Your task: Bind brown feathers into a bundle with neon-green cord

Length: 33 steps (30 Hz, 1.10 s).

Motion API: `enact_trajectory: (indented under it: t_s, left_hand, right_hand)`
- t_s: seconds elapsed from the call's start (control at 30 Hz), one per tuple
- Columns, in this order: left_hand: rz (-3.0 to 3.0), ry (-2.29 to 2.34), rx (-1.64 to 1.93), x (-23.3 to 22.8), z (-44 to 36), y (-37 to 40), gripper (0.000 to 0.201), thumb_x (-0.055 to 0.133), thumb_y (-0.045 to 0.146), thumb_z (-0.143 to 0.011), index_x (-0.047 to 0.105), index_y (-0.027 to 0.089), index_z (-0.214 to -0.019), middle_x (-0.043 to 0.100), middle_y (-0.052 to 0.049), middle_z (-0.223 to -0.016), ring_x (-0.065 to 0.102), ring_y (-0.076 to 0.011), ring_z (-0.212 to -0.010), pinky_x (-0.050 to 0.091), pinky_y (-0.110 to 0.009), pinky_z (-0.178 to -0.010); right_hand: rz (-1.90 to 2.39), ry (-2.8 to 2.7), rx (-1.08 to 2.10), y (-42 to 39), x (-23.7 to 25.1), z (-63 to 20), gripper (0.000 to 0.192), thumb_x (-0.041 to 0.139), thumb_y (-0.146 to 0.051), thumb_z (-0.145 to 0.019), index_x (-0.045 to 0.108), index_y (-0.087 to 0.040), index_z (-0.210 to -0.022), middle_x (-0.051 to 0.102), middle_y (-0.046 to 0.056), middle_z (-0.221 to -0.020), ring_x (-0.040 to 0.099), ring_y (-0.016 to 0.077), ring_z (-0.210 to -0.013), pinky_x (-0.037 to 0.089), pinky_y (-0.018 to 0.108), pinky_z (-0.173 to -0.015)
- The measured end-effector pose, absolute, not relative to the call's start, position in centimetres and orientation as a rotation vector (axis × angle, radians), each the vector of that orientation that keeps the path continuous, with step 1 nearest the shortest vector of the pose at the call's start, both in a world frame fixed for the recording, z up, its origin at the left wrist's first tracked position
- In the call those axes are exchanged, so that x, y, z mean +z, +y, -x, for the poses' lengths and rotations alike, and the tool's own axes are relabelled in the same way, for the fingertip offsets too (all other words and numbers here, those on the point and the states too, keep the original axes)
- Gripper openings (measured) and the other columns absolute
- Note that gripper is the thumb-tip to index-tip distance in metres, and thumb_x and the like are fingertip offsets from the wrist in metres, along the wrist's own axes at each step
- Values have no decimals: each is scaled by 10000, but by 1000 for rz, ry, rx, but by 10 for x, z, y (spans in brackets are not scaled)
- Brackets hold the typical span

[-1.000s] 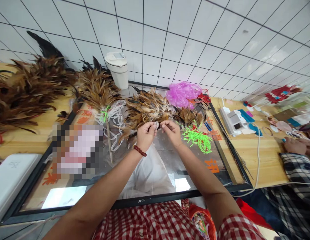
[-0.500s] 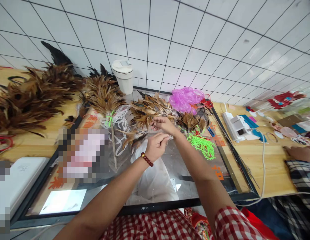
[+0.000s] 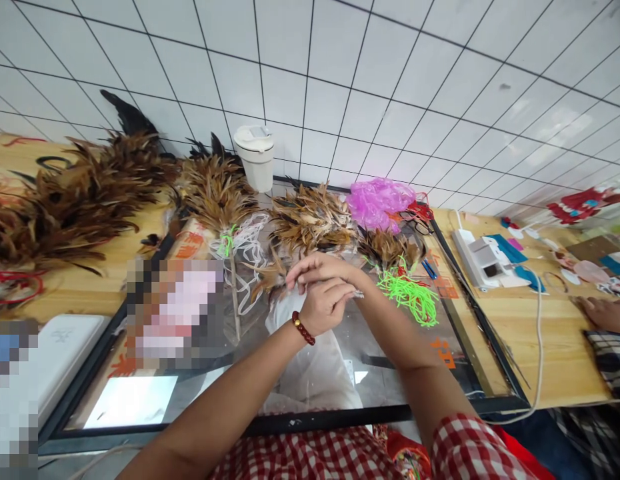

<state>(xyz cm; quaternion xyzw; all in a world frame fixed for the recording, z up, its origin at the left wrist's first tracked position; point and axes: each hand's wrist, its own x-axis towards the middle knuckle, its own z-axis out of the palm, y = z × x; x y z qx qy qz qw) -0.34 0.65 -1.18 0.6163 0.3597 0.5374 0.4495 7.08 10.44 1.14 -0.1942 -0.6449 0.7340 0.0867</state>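
Observation:
My left hand (image 3: 326,304), with a red bead bracelet (image 3: 303,328) on the wrist, is curled shut around a small bundle of brown feathers (image 3: 268,275). The feathers stick out to the left of the fist and a thin pale end pokes out on the right. My right hand (image 3: 320,268) lies across the top of the left hand, fingers stretched out toward the left and touching the bundle. What the right fingers hold is hidden. Both hands hover over the glass-topped black frame (image 3: 440,407), just in front of a pile of tan feathers (image 3: 310,220).
Feather dusters (image 3: 217,190) and a big feather heap (image 3: 75,200) lie left. A white cup (image 3: 256,157), pink plastic bag (image 3: 377,200), neon green strings (image 3: 410,297) and white bag (image 3: 310,363) are near. A white device (image 3: 483,257) and a co-worker's hand (image 3: 603,310) are right.
My hands have pulled back from the tan feather pile toward me. The right hand has crossed over the left, which went from a fingertip pinch to a fist. The view shifted slightly.

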Motion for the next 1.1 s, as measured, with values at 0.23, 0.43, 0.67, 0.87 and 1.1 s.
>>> enact_trajectory:
  t_s: [0.23,0.43,0.67,0.87,1.1]
  left_hand:
    - [-1572,870,1306,-12,2,4,160,656,162,-739,752,255,-827,711,-73,-847,629,-201,-814,471,-336,-829]
    - [-1451,992,1411,-13,5,14,89,661,205,-758,743,232,-781,635,-30,-644,576,-142,-648,469,-274,-724]
    - [-826,1098,1467,-22,11,41,236,687,377,-701,655,146,-740,564,25,-535,503,-80,-413,377,-198,-401]
    - [-652,1084,1491,-22,15,48,284,729,386,-633,617,132,-693,557,35,-518,497,-64,-393,363,-176,-370]
    - [-744,1112,1447,-21,14,47,262,727,365,-639,646,127,-713,554,38,-493,478,-59,-373,328,-174,-353]
  right_hand:
    - [731,-1696,2224,109,-1,-49,294,704,-147,-700,693,-173,-992,720,73,-1036,695,142,-753,577,260,-629]
    - [1015,-1455,1821,137,-8,-59,260,669,-80,-672,660,-153,-921,709,40,-959,661,103,-677,557,234,-607]
    - [1027,-1579,1575,116,-7,-99,262,726,-335,-700,687,-144,-875,633,-15,-654,511,76,-501,433,209,-492]
    - [956,-1461,1247,88,-6,-117,245,721,-396,-733,714,-196,-874,658,-5,-722,548,93,-615,460,235,-606]
    - [909,-1581,1176,91,-10,-117,218,724,-393,-745,749,-225,-882,711,21,-857,633,143,-799,491,292,-774]
